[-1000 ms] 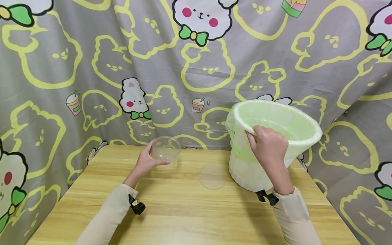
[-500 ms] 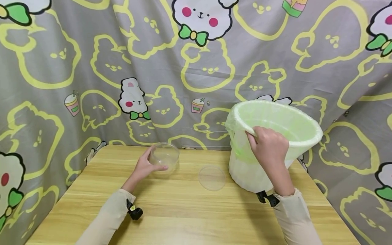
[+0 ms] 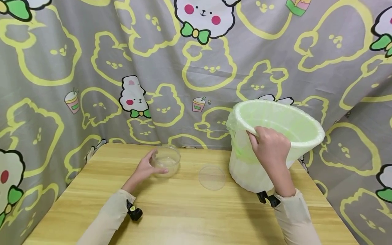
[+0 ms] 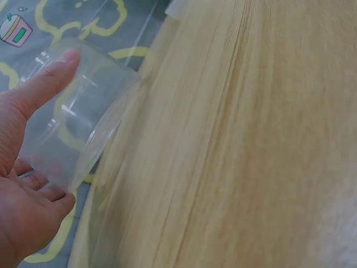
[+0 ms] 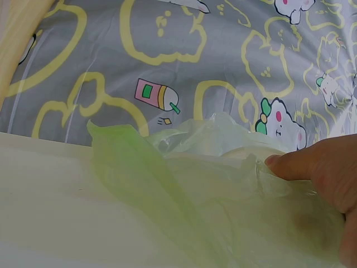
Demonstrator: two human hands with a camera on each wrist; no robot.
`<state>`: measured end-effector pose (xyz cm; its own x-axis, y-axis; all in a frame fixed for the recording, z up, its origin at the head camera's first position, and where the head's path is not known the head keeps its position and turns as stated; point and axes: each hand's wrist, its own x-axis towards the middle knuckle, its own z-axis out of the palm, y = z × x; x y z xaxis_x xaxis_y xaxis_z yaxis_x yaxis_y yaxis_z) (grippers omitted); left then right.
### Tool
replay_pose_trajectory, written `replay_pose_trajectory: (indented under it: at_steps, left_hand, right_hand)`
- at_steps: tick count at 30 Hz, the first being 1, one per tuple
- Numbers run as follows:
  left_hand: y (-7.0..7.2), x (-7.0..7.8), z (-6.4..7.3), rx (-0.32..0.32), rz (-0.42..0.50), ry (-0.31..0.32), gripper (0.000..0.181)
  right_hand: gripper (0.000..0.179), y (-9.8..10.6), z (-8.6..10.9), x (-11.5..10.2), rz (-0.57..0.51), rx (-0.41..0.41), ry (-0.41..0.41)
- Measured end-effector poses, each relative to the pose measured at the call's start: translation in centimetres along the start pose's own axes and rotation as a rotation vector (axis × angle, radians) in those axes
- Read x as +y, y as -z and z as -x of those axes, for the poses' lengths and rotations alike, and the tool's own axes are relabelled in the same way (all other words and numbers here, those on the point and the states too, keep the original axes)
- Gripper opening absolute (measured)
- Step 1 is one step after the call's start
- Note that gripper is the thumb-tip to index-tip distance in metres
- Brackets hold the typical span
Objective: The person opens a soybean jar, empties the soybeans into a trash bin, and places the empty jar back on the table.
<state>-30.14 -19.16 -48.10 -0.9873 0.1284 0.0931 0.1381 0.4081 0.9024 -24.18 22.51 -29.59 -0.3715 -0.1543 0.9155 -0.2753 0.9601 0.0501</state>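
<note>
A clear round plastic container (image 3: 169, 162) stands upright at the table's back left, its base at the tabletop. My left hand (image 3: 145, 171) holds it from the left side, thumb along the near wall and fingers round the far one. The left wrist view shows the thumb across the see-through container (image 4: 83, 106). On the right, my right hand (image 3: 272, 147) grips the near rim of a white trash can (image 3: 246, 173), which leans a little. A pale green bag lines the can; its loose edge (image 5: 134, 167) hangs outside in the right wrist view.
A clear round lid (image 3: 212, 177) lies flat on the wooden table (image 3: 190, 214), between the container and the trash can. Behind and at both sides hangs a grey curtain (image 3: 168, 68) with yellow cartoon prints.
My left hand has come down with the container, bringing its base to the tabletop. The right hand and trash can have stayed in place.
</note>
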Motion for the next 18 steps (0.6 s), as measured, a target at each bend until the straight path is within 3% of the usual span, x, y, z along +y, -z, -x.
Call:
replay_pose_trajectory:
  at_steps: [9,18]
  left_hand:
    - [0.15,-0.48,0.14,-0.131,0.074,0.028,0.119]
    - [0.12,-0.82,0.47,-0.167,0.101,0.033,0.120]
  right_hand:
    - [0.021,-0.07,-0.13,0.33,0.014,-0.026,-0.005]
    - [0.022,-0.22,0.06,0.24,0.009,-0.039,-0.009]
